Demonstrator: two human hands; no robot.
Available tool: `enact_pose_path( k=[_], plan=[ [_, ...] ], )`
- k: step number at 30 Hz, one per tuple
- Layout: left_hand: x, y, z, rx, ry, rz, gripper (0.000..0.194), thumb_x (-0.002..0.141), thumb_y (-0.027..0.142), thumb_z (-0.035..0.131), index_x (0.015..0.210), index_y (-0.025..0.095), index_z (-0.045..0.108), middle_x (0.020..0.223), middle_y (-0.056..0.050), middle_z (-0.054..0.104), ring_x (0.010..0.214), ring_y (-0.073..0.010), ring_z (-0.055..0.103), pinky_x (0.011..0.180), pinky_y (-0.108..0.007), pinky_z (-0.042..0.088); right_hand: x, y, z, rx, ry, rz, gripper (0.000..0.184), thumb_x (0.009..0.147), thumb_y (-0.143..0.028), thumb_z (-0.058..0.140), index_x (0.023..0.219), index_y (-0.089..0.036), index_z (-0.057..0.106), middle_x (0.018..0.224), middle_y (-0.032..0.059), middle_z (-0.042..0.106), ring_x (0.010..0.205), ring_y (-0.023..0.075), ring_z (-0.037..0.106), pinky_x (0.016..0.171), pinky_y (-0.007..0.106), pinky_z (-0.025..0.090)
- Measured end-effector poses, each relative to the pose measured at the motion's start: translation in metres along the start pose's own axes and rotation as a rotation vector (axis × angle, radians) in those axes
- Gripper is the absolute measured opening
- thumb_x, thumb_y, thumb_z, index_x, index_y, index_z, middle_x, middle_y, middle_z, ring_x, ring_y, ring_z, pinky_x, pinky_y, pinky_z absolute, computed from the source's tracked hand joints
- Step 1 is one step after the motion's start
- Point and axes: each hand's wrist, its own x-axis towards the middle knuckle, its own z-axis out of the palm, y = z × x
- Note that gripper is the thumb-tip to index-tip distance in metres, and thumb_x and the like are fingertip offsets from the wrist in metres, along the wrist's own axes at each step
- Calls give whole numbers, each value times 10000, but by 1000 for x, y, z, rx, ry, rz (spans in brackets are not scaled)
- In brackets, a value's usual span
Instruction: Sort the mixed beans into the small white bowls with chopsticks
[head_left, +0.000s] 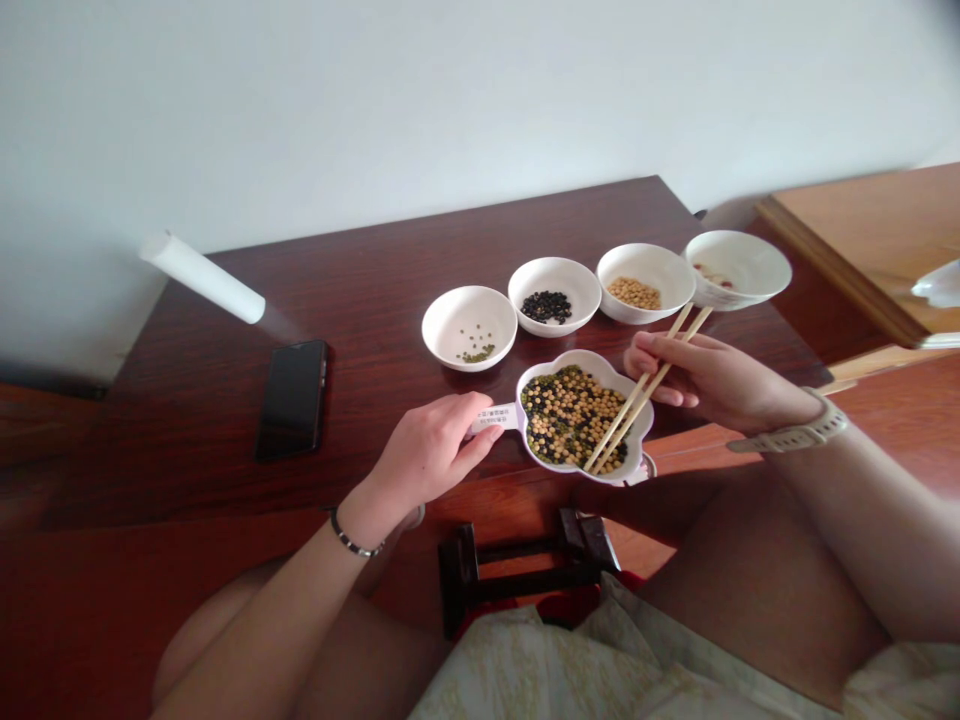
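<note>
A flower-shaped white dish (634,389) full of mixed yellow, black and green beans sits at the table's near edge. My left hand (431,446) pinches the dish's white handle (498,417) at its left side. My right hand (701,376), with a watch on the wrist, grips a pair of wooden chopsticks (634,405) whose tips rest in the beans. Behind the dish stand a bowl of a few green beans (469,326), a bowl of black beans (554,293) and a bowl of yellow beans (645,281).
A fourth white bowl (737,267) with a few reddish beans stands at the far right. A black phone (293,397) lies on the dark wooden table (375,280), and a white cylinder (201,277) lies at its back left. A small dark stool (517,570) stands under the table by my knees.
</note>
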Motion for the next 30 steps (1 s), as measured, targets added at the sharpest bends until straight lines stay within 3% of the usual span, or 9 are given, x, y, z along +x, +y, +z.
enact_pose_path(
  k=[11,20,30],
  plan=[
    [1,1,-1,9,1,2,236,1090,400,469,1111,198,589,936,-24,679,792,-171,630,707,-304,427,1,0,2,14,16,-5,428,1091,-440,495,759,-177,558,588,-12,406,509,94,305,483,286,190],
    [1,1,-1,8,-3,3,231,1090,395,469,1124,200,587,939,-24,678,797,-174,630,712,-305,428,4,3,-4,78,9,30,389,1056,-425,564,765,-166,546,736,3,431,535,78,322,447,254,181],
    [0,1,-1,9,-2,-1,227,1088,398,475,1113,201,585,948,-26,686,797,-174,635,712,-310,430,5,4,-4,87,42,-6,393,1047,-422,582,756,-160,544,688,-8,416,511,69,287,432,235,187]
  ],
)
